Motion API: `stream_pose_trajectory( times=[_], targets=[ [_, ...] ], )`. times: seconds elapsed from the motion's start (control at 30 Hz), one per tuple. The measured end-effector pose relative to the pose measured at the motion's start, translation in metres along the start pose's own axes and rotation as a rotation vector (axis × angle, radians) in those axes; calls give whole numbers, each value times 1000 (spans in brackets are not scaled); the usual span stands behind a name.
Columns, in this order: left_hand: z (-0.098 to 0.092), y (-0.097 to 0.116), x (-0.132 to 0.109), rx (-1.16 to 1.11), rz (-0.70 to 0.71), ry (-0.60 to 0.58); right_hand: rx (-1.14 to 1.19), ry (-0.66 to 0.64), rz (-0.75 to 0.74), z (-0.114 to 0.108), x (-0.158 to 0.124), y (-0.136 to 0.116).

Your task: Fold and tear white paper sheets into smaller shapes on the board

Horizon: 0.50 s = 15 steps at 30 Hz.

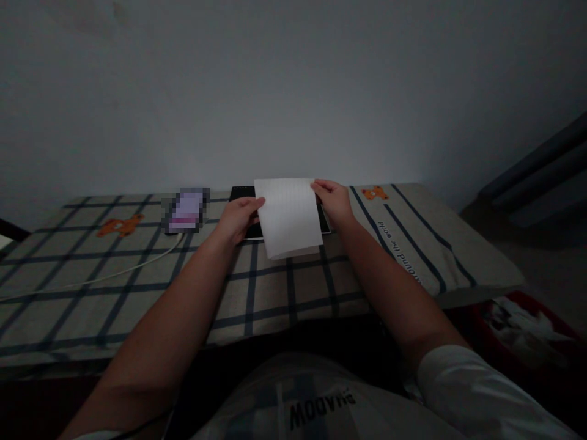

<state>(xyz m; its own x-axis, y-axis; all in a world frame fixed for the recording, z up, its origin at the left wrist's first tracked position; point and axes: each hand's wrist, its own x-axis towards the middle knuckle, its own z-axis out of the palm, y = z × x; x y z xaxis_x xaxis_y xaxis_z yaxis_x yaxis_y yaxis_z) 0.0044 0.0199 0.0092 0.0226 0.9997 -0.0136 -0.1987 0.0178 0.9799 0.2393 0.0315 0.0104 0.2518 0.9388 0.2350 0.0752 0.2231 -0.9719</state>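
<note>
A sheet of lined white paper (291, 217) is held up between my two hands, its lower edge bent and what looks like a second layer showing there. My left hand (238, 220) pinches the paper's left edge between thumb and fingers. At the upper right corner, my right hand (334, 200) grips it the same way. Behind and under the sheet lies a flat black item (241, 193) with a pale edge and a row of small marks along its top. The paper hides most of it, so I cannot tell its kind.
A checked cloth with bear prints covers the table (270, 299). To the left lies a blurred-out phone (187, 209) with a white cable (132, 269). A wall (284, 91) rises behind the table. A red bin (527, 330) holding crumpled white paper stands low at the right.
</note>
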Motion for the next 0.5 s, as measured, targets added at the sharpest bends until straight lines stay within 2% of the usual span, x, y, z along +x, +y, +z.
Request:
stream_pose_trajectory(
  times=[0.13,0.33,0.5],
  targets=[
    [-2,-4,5,21,82,70,80,-66,71,0,-3,-5],
    [-9,-4,14,-9,175,206,138,-268,185,-1,-9,-6],
    [-13,-5,19,-4,200,231,129,-341,206,-1,-9,0]
  ],
)
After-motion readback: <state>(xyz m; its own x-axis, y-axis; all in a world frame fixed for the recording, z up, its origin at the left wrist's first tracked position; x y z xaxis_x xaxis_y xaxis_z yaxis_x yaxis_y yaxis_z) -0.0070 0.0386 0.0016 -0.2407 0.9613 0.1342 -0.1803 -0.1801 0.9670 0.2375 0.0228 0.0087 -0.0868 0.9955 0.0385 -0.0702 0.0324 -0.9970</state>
